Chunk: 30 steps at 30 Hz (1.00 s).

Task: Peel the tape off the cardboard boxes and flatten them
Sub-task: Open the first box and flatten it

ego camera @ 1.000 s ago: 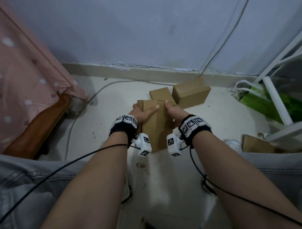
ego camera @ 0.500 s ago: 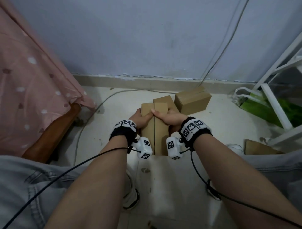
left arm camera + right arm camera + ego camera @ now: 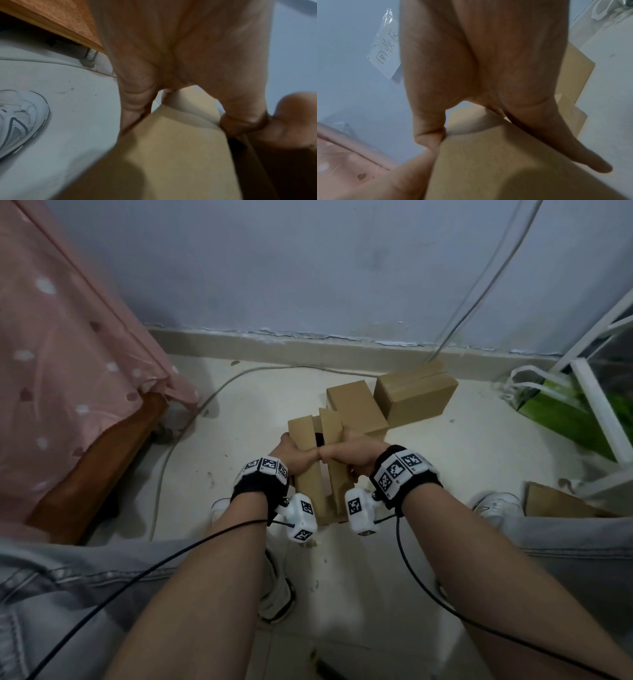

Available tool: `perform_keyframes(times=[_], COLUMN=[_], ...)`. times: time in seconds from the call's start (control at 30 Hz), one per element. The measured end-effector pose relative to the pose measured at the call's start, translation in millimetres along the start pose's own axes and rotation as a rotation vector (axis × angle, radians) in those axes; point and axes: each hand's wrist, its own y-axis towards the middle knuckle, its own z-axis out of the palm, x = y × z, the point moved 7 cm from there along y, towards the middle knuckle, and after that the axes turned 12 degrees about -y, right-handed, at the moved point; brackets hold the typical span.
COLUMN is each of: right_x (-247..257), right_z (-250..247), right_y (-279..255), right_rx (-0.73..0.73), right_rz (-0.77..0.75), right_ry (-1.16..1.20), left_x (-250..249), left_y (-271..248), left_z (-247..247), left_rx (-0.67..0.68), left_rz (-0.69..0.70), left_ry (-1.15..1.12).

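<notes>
Held box (image 3: pixel 320 470) is seen at frame centre, above the floor (image 3: pixel 445 474), its two top flaps parted along a dark central gap. Left hand (image 3: pixel 296 455) is clamped on the left flap, right hand (image 3: pixel 354 455) on the right flap; thumbs are laid over the top edges and nearly meet at the gap, fingers are wrapped down the outer walls. In the wrist views each thumb is hooked over a cardboard edge with fingers pressed flat on the side panel. Both forearms are extended forward and converge, wrists bent slightly down. Step judged: seam is being opened so the box can be collapsed; whether tape remains on it cannot be told. For a clean result, flaps are best pulled evenly outward and away from each other, with force kept near the fold lines so the board is creased, not torn. Two closed boxes (image 3: pixel 414 397) are set just beyond, toward upper centre-right; a flattened piece (image 3: pixel 555 503) is lying at right edge.
</notes>
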Motion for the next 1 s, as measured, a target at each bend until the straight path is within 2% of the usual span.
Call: perform_keyframes(times=[0.07, 0.13, 0.23, 0.37, 0.43, 0.57, 0.63, 0.73, 0.8, 0.9, 0.97, 1.0], right_x=[-3.1, -8.6, -20.3, -27.8, -16.7, 13.5, 28.2, 39.7, 41.5, 38.0, 31.7, 24.1], right_z=[3.4, -4.4, -19.1, -22.0, -25.3, -33.4, -36.8, -36.9, -33.6, -35.8, -41.9, -44.7], right_y=[1.6, 2.7, 5.5, 6.6, -0.4, -20.6, -28.3, -33.8, -33.6, -28.7, -23.5, -20.1], right_rx=[0.032, -0.012, -0.090, -0.094, -0.139, -0.216, -0.217, -0.187, -0.161, -0.279, -0.378, -0.385], right_rz=[0.032, 0.065, 0.082, 0.090, 0.054, -0.055, -0.110, -0.169, -0.197, -0.193, -0.124, -0.026], right_ry=[0.060, 0.027, -0.008, 0.032, -0.089, -0.289, -0.374, -0.494, -0.532, -0.484, -0.500, -0.549], left_x=[-23.4, -39.0, -42.1, -48.8, -62.8, -100.6, -108.5, -104.0, -94.3, -82.7, -75.6, -72.4], left_y=[-27.0, -55.0, -69.1, -84.9, -88.7, -94.4, -100.4, -109.0, -107.7, -99.6, -96.7, -95.3], left_z=[-5.4, -12.5, -21.6, -20.0, -20.3, -16.7, -11.4, -8.4, -9.0, -8.0, -12.8, -16.6], left_rx=[-0.012, -0.027, -0.026, -0.017, -0.031, -0.090, -0.068, -0.154, -0.202, -0.170, -0.167, -0.183], left_rz=[-0.022, -0.071, -0.083, -0.113, -0.051, 0.130, 0.155, 0.143, 0.105, 0.040, 0.003, -0.011], left_ry=[0.013, -0.048, -0.190, -0.320, -0.159, 0.527, 0.722, 0.790, 0.756, 0.683, 0.656, 0.634])
